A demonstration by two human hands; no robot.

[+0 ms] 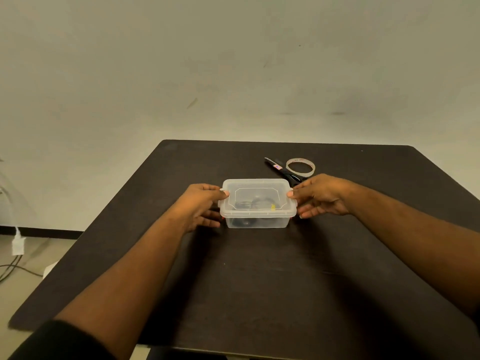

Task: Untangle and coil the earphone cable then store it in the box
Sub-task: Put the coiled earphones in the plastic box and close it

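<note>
Head view: we see a clear plastic box (257, 203) with its lid (255, 194) on, standing near the middle of the dark worktop (259, 281). The dark coiled earphone cable (253, 203) lies inside, visible through the plastic. Our left hand (202, 206) grips the box's left end, thumb on the lid edge; our right hand (319, 196) grips the right end likewise. Behind the box lie black scissors (283, 170) and, touching them, a tape roll (300, 167).
</note>
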